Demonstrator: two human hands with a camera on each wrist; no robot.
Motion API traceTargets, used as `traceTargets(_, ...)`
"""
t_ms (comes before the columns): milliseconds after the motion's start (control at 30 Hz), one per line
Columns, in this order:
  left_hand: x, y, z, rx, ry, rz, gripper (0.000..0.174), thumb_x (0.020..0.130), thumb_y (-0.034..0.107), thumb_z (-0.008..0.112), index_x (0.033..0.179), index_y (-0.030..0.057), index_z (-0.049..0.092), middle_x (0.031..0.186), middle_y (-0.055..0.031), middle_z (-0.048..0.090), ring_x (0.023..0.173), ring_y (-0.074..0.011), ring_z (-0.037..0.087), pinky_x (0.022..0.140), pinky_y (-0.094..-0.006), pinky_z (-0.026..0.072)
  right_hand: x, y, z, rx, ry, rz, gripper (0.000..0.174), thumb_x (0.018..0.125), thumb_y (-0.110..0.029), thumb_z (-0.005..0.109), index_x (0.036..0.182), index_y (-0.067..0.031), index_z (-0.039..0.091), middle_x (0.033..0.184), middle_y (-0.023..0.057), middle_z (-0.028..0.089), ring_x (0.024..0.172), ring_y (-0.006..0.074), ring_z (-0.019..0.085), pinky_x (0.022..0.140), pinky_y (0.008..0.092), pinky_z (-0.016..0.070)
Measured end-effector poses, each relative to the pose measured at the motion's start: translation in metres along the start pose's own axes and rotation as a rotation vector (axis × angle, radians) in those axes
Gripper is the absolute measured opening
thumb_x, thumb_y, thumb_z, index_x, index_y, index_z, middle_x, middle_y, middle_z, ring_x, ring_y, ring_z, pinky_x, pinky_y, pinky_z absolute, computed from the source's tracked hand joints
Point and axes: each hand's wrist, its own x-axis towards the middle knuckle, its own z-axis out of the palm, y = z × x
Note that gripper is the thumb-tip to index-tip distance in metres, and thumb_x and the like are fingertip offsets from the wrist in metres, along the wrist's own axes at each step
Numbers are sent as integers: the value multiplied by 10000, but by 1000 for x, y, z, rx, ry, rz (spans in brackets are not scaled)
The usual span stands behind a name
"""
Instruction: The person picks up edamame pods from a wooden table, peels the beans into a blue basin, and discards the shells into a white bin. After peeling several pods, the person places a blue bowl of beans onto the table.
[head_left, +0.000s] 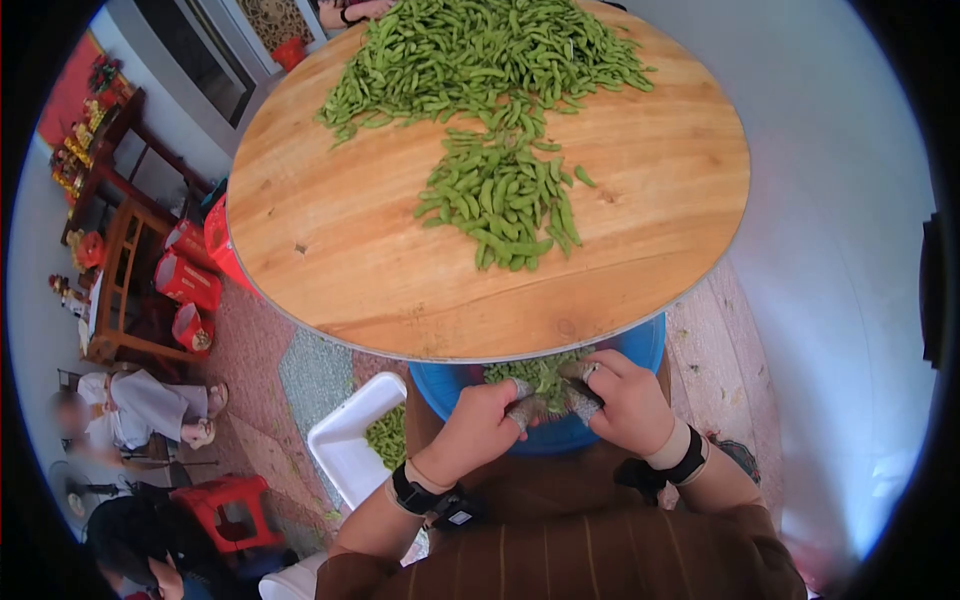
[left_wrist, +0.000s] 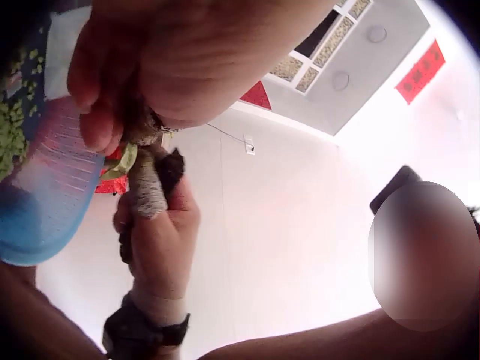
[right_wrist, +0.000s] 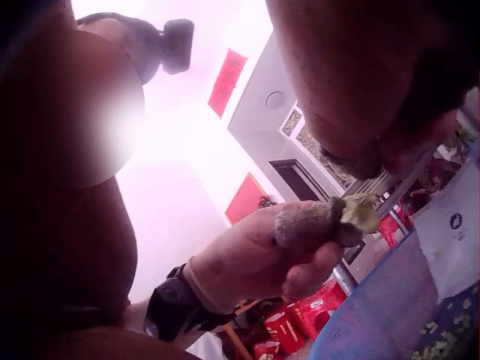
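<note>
Where the right wrist view looks across the work, I read the left hand (head_left: 487,420) as pinching a pale green pod (right_wrist: 361,214) at its wrapped digits (right_wrist: 300,225), with no visible gap. The right hand (head_left: 628,400) stands just beside it, fingers curled; I cannot tell whether they hold anything. Both hands are over the blue basin (head_left: 432,388), which contains beans (head_left: 505,369).

Caution: excess thumb force could eject a bean past the basin rim. The wraps may dull touch, so the pod could slip and drop among the beans. Farther out, loose pods (head_left: 500,195) lie on the round table (head_left: 320,260). A left forearm swing could knock the white tub (head_left: 345,440).
</note>
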Motion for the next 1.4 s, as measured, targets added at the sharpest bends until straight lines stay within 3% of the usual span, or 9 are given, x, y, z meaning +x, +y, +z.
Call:
traceTargets(233, 2, -6, 4, 462, 29, 442, 146, 790, -45, 550, 878, 30, 639, 692, -50, 641, 636, -150, 642, 569, -260, 507, 0, 10, 5, 271, -245, 142, 197, 730, -126, 685, 881, -25, 607, 816, 172, 620, 704, 304, 616, 587, 342, 489)
traceTargets(400, -7, -2, 1, -92, -146, 179, 85, 855, 17, 555, 910, 27, 618, 726, -33, 631, 646, -103, 617, 568, -239, 500, 2, 14, 7, 573, -278, 196, 183, 808, -188, 685, 895, -37, 627, 698, 101, 632, 595, 198, 601, 568, 279, 462)
traceTargets(467, -14, -4, -6, -246, -180, 129, 82, 875, 32, 547, 929, 25, 609, 746, -30, 629, 650, -89, 607, 570, -231, 498, 2, 14, 9, 854, -400, 431, 192, 830, -108, 668, 994, -14, 637, 840, 25, 673, 745, 69, 581, 667, 243, 479)
traceTargets(767, -64, -47, -47, -362, 227, -238, 126, 910, 35, 500, 1005, 21, 582, 871, -48, 648, 733, -115, 621, 617, -223, 504, 14, 8, 13, 991, -445, 653, 184, 828, -110, 661, 983, -13, 637, 813, 17, 651, 726, 84, 581, 650, 256, 478)
traceTargets(867, -41, -14, -25, -701, 186, -171, 137, 907, 55, 533, 1034, 29, 576, 912, -58, 650, 765, -121, 626, 636, -230, 503, 6, 10, 42, 688, -222, 208, 209, 810, -154, 676, 954, -15, 618, 711, 67, 614, 622, 136, 569, 580, 293, 473)
traceTargets(1033, -15, -20, -5, -633, 1, -97, 180, 894, 42, 568, 1072, 22, 551, 956, -58, 631, 790, -116, 623, 664, -231, 508, 6, 7, 29, 434, -301, 188, 234, 783, -146, 703, 955, -14, 615, 772, 122, 623, 728, 154, 620, 656, 288, 479)
traceTargets(1233, -47, -44, -36, -588, 116, -40, 145, 853, -36, 577, 989, 10, 563, 926, -66, 618, 783, -133, 620, 686, -252, 521, -1, 20, 18, 918, -187, 423, 231, 805, -102, 687, 1002, 0, 624, 847, 60, 669, 783, 59, 575, 699, 242, 480)
traceTargets(1333, -86, -82, -62, -193, 240, -176, 196, 811, 37, 636, 989, -8, 569, 960, -130, 628, 808, -211, 630, 700, -294, 519, -10, 36, 27, 571, -279, 360, 210, 826, -141, 663, 969, 4, 614, 817, 104, 661, 702, 131, 606, 661, 259, 479)
traceTargets(1400, -100, -81, -65, 1151, 261, -497, 243, 772, 61, 656, 995, -1, 584, 973, -192, 629, 796, -331, 631, 711, -342, 523, -7, 34, 26, 264, -408, 376, 212, 841, -193, 632, 885, 10, 591, 773, 180, 625, 664, 295, 609, 624, 313, 479)
